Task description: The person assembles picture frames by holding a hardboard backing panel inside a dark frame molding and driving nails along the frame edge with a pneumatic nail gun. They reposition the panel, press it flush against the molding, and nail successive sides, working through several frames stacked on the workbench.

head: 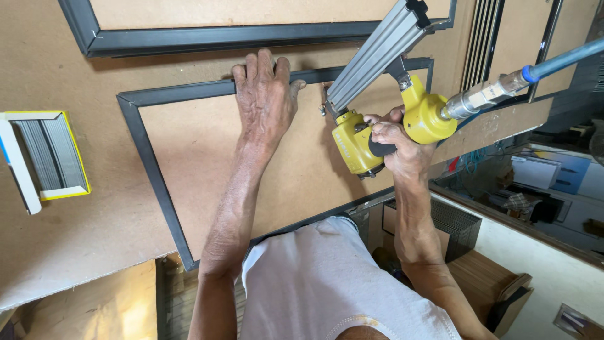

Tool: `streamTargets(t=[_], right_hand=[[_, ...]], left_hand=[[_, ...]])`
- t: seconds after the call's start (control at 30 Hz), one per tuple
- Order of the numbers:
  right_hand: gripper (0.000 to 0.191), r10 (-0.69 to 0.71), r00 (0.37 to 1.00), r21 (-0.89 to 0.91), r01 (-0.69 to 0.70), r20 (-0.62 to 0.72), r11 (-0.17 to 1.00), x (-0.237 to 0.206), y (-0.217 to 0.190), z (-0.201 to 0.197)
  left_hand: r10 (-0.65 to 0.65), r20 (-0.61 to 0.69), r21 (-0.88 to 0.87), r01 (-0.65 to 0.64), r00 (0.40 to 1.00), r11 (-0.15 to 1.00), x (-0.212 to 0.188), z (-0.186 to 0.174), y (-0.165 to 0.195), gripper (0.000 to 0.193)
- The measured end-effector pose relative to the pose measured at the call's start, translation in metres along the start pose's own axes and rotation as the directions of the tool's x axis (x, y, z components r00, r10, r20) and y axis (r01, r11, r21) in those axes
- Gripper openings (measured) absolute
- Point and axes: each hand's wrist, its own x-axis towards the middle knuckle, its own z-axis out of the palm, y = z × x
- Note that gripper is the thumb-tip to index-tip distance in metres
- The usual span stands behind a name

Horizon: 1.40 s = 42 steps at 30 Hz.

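My left hand (264, 101) lies flat, fingers together, pressing on the far rail of a dark grey picture frame (151, 164) that lies face down with a brown backing board (207, 157) inside it. My right hand (393, 141) grips the handle of a yellow pneumatic nail gun (355, 141). Its long grey magazine (377, 53) slants up and away, and its nose sits at the frame's far rail, just right of my left hand. A blue air hose (560, 62) with a metal coupling joins the gun's yellow end cap.
The brown worktable (56, 239) also carries a second dark frame (207, 36) at the far side and an open box of grey nail strips (47, 157) at the left. More frames stand at the right, below the table edge.
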Motion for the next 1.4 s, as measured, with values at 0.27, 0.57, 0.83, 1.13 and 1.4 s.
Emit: streamTargets(t=[0.27, 0.57, 0.83, 1.13, 1.4], right_hand=[[0.025, 0.002, 1.0, 0.011, -0.002, 0.01, 1.0, -0.033, 0.0, 0.026], [0.024, 0.043, 0.992, 0.059, -0.05, 0.115, 0.997, -0.045, 0.005, 0.112], [0.025, 0.06, 0.991, 0.026, -0.064, 0.123, 0.998, -0.043, 0.002, 0.161], [0.027, 0.05, 0.991, -0.003, -0.05, 0.123, 0.999, -0.041, -0.003, 0.169], [0.027, 0.056, 0.972, 0.032, -0.065, 0.227, 0.997, -0.043, 0.008, 0.148]], left_hand=[[0.104, -0.038, 0.035, -0.103, 0.994, 0.994, -0.015, -0.017, -0.017, 0.036], [0.084, -0.121, 0.024, -0.082, 0.989, 0.996, -0.043, -0.114, -0.098, 0.031], [0.071, -0.066, 0.03, -0.069, 0.995, 0.997, -0.031, -0.114, -0.111, 0.028], [0.072, -0.053, 0.043, -0.07, 0.996, 0.997, -0.031, -0.107, -0.112, 0.026], [0.042, -0.036, 0.07, -0.039, 0.998, 0.997, -0.035, -0.102, -0.112, 0.026]])
